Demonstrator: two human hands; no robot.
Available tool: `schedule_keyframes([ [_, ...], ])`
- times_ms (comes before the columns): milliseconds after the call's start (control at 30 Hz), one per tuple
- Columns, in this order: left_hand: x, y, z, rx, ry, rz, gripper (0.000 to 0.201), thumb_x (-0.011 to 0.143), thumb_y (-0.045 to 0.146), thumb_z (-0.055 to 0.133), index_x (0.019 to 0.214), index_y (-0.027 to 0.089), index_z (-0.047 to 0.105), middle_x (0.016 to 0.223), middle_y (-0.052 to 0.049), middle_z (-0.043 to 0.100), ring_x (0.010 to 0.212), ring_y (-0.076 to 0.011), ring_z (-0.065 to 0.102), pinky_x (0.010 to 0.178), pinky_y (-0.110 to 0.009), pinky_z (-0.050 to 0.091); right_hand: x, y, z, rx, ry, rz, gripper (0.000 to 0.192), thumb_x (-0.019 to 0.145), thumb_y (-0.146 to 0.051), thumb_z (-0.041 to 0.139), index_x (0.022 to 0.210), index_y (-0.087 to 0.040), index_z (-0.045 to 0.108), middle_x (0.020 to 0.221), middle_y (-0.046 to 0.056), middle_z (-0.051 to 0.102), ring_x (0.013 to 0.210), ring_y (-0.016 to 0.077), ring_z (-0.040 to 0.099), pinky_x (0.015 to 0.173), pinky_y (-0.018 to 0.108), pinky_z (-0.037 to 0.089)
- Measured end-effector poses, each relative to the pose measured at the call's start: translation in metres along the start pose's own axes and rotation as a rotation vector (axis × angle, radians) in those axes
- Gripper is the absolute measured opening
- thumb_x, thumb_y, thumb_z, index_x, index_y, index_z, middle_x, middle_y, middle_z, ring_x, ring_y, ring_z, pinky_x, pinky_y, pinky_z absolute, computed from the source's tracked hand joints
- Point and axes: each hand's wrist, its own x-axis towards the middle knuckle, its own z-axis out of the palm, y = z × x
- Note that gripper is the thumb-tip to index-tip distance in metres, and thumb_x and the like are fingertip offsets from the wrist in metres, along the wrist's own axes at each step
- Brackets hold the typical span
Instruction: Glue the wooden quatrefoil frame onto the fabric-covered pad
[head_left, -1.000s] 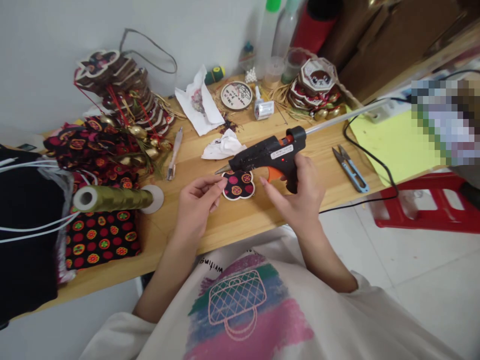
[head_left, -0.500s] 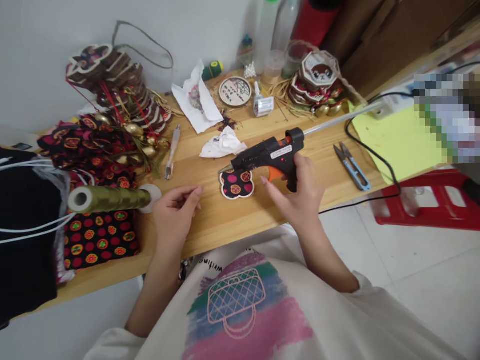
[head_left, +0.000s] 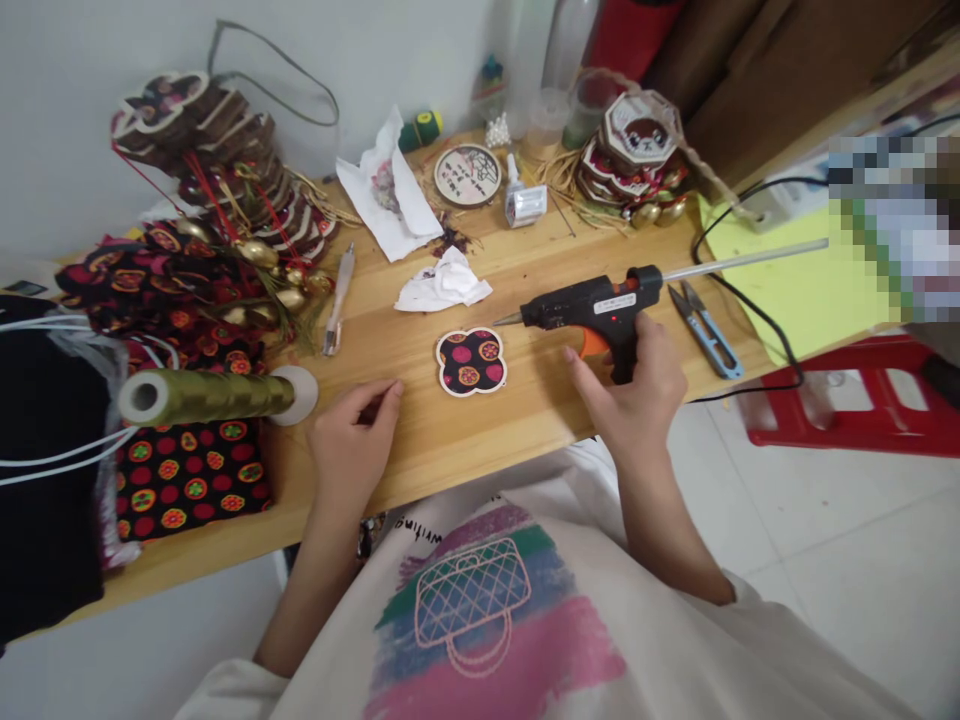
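My right hand [head_left: 637, 400] grips the handle of a black hot glue gun [head_left: 592, 305] with an orange trigger, its nozzle pointing left and a glue stick jutting out to the right. A flower-shaped piece covered in dark dotted fabric [head_left: 472, 361] lies flat on the wooden table [head_left: 480, 430], left of the nozzle and untouched. My left hand [head_left: 352, 440] rests on the table further left, fingers loosely curled and holding nothing, close to a spool of olive-gold ribbon [head_left: 214, 395].
Dotted fabric [head_left: 187, 480] and a heap of finished ornaments [head_left: 225, 200] fill the left side. Thread snips [head_left: 705, 330], crumpled tissue [head_left: 442, 285], a pen [head_left: 335, 300], a round tin [head_left: 467, 175], stacked ornaments [head_left: 637, 160] and bottles stand behind. A red stool [head_left: 847, 400] is at right.
My left hand let go of the flower piece and drew back left onto the table. My right hand carried the glue gun to the right, away from the piece.
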Motion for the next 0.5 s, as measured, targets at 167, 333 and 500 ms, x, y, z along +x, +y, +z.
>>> schedule_keyframes([
  [167,-0.0009,0.0022,0.0005,0.04,0.01,0.042,0.013,0.079,0.031,0.067,0.074,0.022,0.075,0.074,-0.003,0.073,0.065,-0.0176,0.062,0.066,-0.028,0.046,-0.0021,-0.0009,-0.0005,0.01,0.03,0.003,0.053,0.079,-0.051,0.067,0.119,-0.018,0.054,0.089,0.006,0.064,0.077,0.0215,0.063,0.063,0.035,0.052],
  [333,-0.0018,0.0039,0.0011,0.038,0.012,0.084,0.01,0.078,0.03,0.068,0.074,0.023,0.075,0.072,-0.002,0.071,0.062,-0.0166,0.06,0.064,-0.027,0.043,-0.0048,-0.0008,0.0001,0.027,-0.035,0.041,0.055,0.078,-0.051,0.068,0.12,-0.019,0.053,0.089,0.005,0.063,0.078,0.021,0.063,0.066,0.036,0.054],
  [500,-0.0002,-0.0015,-0.0044,0.101,-0.008,0.126,0.013,0.08,0.032,0.069,0.085,0.025,0.078,0.071,-0.001,0.068,0.059,-0.0151,0.054,0.063,-0.027,0.042,-0.0046,-0.0007,-0.0006,0.039,-0.009,0.026,0.054,0.079,-0.052,0.068,0.119,-0.019,0.054,0.087,0.005,0.063,0.077,0.0213,0.062,0.065,0.036,0.053],
])
